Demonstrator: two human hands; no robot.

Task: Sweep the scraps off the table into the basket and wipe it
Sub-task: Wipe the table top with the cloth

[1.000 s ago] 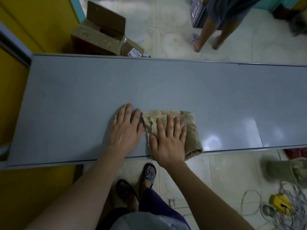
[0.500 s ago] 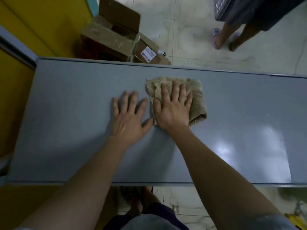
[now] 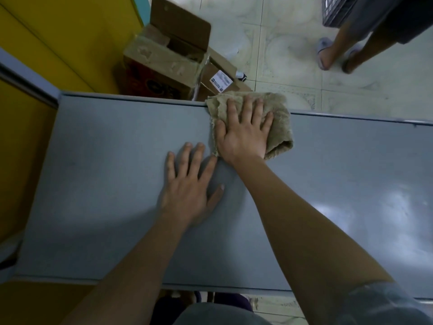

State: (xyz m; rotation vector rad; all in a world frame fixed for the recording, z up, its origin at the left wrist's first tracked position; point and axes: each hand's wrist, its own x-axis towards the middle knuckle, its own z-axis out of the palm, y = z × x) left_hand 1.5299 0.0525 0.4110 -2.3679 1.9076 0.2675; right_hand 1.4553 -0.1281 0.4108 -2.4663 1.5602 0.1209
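The right hand (image 3: 243, 134) is laid flat, fingers straight and slightly spread, on a folded tan cloth (image 3: 278, 123), which is pressed against the grey table (image 3: 105, 160) at its far edge, partly overhanging it. The left hand (image 3: 189, 186) is rested palm-down on the bare tabletop just beside it, fingers extended, nothing grasped.

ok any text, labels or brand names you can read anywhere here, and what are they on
None can be read.
White sticker on the small cardboard box: print too blurred.
Dark round print on the big cardboard box: blurred.
Table and cloth: no text.
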